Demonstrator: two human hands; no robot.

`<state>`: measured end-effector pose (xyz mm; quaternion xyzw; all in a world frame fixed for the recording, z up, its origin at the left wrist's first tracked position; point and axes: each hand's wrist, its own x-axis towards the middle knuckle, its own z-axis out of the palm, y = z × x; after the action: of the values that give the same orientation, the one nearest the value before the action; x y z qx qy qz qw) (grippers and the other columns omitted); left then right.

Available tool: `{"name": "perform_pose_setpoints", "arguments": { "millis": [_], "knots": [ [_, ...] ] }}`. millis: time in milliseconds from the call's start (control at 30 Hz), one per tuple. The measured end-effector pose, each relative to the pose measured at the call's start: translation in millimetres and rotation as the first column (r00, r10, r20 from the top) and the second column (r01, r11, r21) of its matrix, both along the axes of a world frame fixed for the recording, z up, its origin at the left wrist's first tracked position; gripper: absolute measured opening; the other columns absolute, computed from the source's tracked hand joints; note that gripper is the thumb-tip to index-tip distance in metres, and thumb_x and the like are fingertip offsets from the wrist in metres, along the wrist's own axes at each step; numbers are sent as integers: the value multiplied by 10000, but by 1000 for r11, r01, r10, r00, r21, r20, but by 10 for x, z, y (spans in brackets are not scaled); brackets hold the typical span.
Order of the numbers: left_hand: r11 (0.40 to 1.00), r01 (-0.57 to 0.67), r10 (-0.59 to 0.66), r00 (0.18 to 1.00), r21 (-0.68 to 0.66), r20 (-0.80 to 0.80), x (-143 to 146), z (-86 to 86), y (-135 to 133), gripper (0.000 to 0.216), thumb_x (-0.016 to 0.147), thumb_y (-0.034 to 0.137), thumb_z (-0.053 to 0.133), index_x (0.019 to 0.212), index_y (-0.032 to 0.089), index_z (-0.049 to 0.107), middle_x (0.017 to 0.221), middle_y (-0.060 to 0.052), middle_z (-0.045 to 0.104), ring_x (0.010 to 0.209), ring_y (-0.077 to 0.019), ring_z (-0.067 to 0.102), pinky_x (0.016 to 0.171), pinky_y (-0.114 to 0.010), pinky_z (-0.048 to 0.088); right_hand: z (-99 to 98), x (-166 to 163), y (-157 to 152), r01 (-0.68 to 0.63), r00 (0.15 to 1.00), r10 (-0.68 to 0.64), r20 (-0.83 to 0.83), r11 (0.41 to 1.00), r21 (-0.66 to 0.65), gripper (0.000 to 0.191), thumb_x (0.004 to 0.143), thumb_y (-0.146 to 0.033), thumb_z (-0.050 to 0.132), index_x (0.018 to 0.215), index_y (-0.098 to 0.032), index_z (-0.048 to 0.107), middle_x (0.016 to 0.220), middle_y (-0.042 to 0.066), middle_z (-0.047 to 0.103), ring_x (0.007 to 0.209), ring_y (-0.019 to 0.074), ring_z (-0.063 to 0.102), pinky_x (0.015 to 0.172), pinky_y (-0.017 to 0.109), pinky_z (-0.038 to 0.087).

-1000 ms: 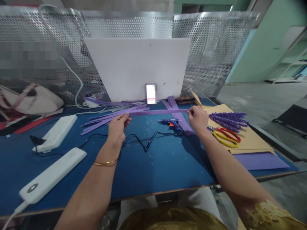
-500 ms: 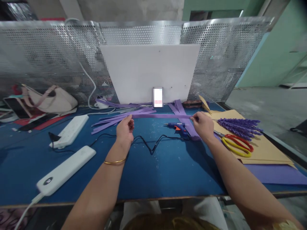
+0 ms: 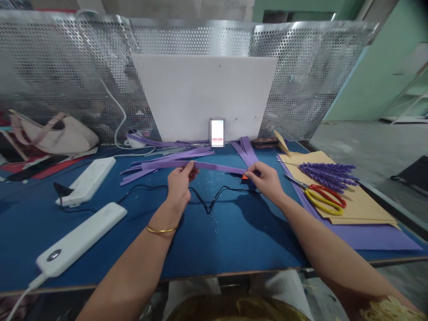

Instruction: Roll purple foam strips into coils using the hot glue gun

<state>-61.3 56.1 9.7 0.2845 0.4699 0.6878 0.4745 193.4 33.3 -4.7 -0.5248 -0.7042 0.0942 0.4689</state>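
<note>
I hold a long purple paper strip [image 3: 217, 167] above the blue table [image 3: 214, 232]. My left hand [image 3: 179, 183] pinches it near its middle, and the strip's left end runs on toward a pile of purple strips [image 3: 157, 162]. My right hand [image 3: 264, 178] pinches its right end, closer to me than the pile. A blue glue gun with an orange trigger [image 3: 245, 177] lies right behind my right hand, mostly hidden by it. Its black cord [image 3: 207, 203] snakes across the table between my hands.
Red and yellow scissors [image 3: 323, 198] and purple lavender-like sprigs [image 3: 329, 173] lie on brown paper [image 3: 354, 196] at right, over a purple sheet [image 3: 374, 236]. Two white power strips [image 3: 85, 180] [image 3: 78, 240] sit at left. A white board [image 3: 203, 96] and phone [image 3: 217, 132] lean on perforated metal [image 3: 60, 76].
Both hands have drawn the strip toward me and come closer together. My right hand moved left and now covers the glue gun.
</note>
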Motion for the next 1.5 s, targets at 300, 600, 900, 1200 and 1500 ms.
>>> {"name": "perform_pose_setpoints", "arguments": {
  "millis": [300,600,900,1200,1500],
  "knots": [
    [994,110,-111,989,-21,-97,109,-43,-91,456,446,416,940,659,119,668,603,-37,678,597,-154,652,625,-268,482,-83,-146,-82,-103,994,103,-33,995,-14,187,869,-308,636,712,-213,598,750,12,647,687,166,563,652,297,395],
    [955,293,-298,928,-56,-225,226,-79,-204,442,500,450,917,724,113,740,682,-81,720,655,-176,662,649,-283,490,-108,-280,-182,-160,984,160,-79,987,1,196,867,-297,638,702,-221,564,712,4,618,685,168,552,646,294,399],
    [946,321,-314,893,-33,-323,343,-82,-319,344,592,444,873,698,137,758,642,-71,711,633,-177,628,630,-283,468,-114,-328,-260,-239,968,239,-77,971,7,198,874,-282,664,715,-214,568,734,2,595,684,157,537,655,294,410],
    [925,378,-370,872,-38,-320,383,-74,-366,310,588,418,883,665,146,755,626,-60,701,613,-165,605,628,-278,467,-106,-342,-277,-260,962,261,-87,965,16,199,883,-293,652,719,-219,568,762,20,631,715,167,565,669,306,428],
    [915,403,-384,874,3,-299,425,-104,-406,255,595,354,870,705,151,762,639,-37,689,618,-153,591,632,-272,470,-95,-355,-301,-257,964,259,-68,966,29,218,891,-335,640,719,-225,560,763,26,638,720,173,570,670,311,438]
  ]
}}
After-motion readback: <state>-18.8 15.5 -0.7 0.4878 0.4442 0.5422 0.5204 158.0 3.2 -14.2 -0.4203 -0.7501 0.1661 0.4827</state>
